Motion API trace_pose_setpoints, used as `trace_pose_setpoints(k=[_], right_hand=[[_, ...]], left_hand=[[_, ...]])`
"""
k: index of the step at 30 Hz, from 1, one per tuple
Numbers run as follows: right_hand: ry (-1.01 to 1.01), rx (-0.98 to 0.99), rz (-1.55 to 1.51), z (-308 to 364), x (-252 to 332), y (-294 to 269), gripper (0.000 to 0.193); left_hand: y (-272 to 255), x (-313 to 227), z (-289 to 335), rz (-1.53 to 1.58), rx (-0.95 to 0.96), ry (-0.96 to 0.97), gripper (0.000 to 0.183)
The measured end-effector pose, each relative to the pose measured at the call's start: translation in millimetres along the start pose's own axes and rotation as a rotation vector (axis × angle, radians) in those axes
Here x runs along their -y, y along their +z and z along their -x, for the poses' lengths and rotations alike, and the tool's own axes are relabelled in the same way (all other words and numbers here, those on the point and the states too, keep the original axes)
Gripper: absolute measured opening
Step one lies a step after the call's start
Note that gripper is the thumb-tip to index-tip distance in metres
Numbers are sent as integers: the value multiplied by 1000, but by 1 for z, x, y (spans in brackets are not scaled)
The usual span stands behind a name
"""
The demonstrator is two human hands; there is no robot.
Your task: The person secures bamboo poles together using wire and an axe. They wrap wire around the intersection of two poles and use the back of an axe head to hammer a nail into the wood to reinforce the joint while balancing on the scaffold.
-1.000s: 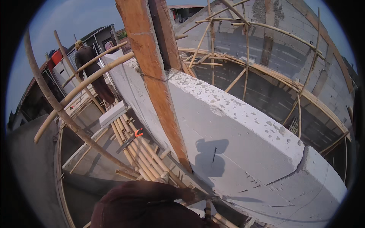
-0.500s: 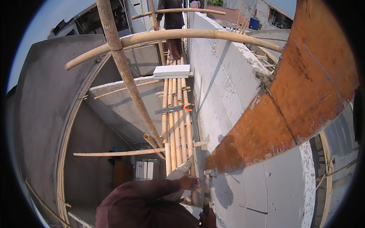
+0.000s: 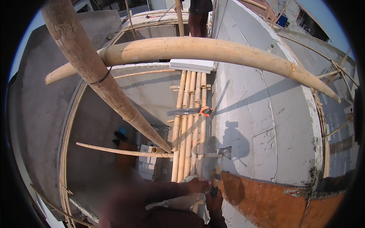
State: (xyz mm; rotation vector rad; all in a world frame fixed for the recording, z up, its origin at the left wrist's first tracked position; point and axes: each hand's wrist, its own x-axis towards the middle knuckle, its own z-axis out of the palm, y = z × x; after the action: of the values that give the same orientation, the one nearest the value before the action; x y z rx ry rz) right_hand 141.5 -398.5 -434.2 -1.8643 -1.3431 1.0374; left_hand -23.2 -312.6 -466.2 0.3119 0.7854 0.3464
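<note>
Wooden-handled, dark flared tool (image 3: 218, 171): grips with right hand (image 3: 214, 201). If loose, could bonk nearby left hand (image 3: 198, 185); can't tell its grip.

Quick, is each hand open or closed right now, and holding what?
Left hand: closed, seemingly on thin pieces, too small to name.
Right hand: closed, holding a hammer by its handle.

A saw (image 3: 184, 111) lies across the bamboo walkway (image 3: 189, 125), its orange handle at the right edge. White blocks (image 3: 192, 65) rest at the far end, with a co-worker (image 3: 199, 17) beyond. Below the left edge sit more pale blocks (image 3: 146, 161); a grey wall (image 3: 254, 110) runs along the right.
</note>
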Motion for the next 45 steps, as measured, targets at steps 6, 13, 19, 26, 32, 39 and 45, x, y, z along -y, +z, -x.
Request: trace_pose_setpoints(k=[6,13,19,26,32,39,45], right_hand=[[99,166,-78,-65,71,-9,29],[86,162,3,-111,82,-8,36],[203,156,-74,-135,80,-34,43],[176,37,-90,-184,17,-27,50],[127,76,-31,-224,-9,-10,39],[432,263,-85,-211,-44,37,46],[675,384,-140,-184,-47,65,39]], left_hand=[[2,-64,6,26,-122,73,34],[-18,-120,6,-4,-240,121,30],[-89,-181,28,-165,-422,293,27],[-141,-212,26,-358,-521,364,26],[-169,-180,-6,-305,-550,283,26],[-184,-97,-20,-136,-552,88,26],[-194,-48,-35,-89,-644,-21,26]])
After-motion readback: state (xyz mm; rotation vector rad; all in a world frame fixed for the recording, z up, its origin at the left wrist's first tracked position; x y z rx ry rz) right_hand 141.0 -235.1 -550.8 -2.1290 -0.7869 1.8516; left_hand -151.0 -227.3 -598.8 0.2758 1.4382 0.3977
